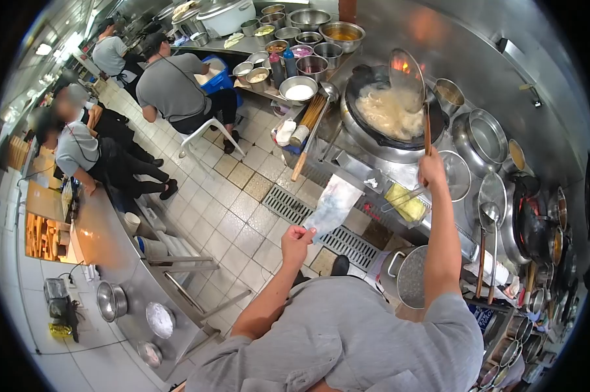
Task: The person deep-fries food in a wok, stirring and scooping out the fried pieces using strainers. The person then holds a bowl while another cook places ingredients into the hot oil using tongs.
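My right hand (432, 168) is closed around the wooden handle of a wire skimmer (407, 68). The skimmer's round head is tilted up at the far side of a large wok (353, 91). Pale pieces of food (387, 112) sit in cloudy, steaming liquid in that wok, and orange flame shows through the mesh. My left hand (297, 244) pinches one end of a stained whitish cloth (337, 204), which stretches toward the stove edge above the floor. Near my right hand lie a yellow cloth (407, 201) and a second strainer (454, 175).
A ladle (316, 127) leans at the stove's left corner. Sauce bowls and a white bowl (298, 88) crowd the far counter. A large pot (412, 277) stands by my right side. Several co-workers are at the left, one seated on a white stool (200, 134). A floor grate (288, 206) runs ahead.
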The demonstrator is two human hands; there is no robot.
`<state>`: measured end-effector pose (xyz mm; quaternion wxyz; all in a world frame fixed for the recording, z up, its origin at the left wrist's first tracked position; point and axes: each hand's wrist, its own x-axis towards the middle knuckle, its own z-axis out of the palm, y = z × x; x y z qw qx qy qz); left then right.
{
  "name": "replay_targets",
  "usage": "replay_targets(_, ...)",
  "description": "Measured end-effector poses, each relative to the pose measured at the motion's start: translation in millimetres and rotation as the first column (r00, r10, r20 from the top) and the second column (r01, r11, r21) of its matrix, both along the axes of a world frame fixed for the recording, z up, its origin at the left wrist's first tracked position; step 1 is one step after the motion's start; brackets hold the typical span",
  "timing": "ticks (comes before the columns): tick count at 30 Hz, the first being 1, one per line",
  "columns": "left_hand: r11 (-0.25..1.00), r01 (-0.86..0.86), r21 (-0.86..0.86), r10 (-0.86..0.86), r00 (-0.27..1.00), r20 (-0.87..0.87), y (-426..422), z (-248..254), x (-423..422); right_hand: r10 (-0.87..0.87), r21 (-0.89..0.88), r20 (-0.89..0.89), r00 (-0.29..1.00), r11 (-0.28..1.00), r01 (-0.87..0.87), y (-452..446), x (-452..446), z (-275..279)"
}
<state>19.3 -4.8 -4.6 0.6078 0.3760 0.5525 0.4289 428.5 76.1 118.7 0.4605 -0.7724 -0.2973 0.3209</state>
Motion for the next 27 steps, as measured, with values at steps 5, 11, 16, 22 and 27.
replay_targets(5,1.000,0.004,0.018,-0.005,0.997,0.075,-2.8,4.5,9.7,-0.004,-0.037,0.356,0.935,0.999,0.018,40.2,36.5,-12.3)
replay_targets(11,0.994,0.096,-0.055,-0.094,0.995,0.033,14.7,-6.1,1.0,0.042,-0.170,0.204,0.978,0.985,-0.007,-8.8,2.4,2.6)
replay_targets(16,0.974,0.227,-0.020,-0.223,0.967,0.123,55.1,-29.1,-15.9,-0.077,0.112,0.477,0.876,0.993,0.026,-47.9,-26.5,-29.2)
replay_targets(22,0.936,0.353,0.001,-0.345,0.913,0.219,107.0,-36.5,-33.5,-0.175,-0.062,-0.280,0.944,0.984,0.164,-38.9,-133.1,46.5)
replay_targets(27,0.883,0.468,-0.017,-0.454,0.863,0.220,134.2,-13.3,-49.5,-0.177,-0.031,-0.229,0.957,0.984,0.174,34.8,-112.9,-21.1)
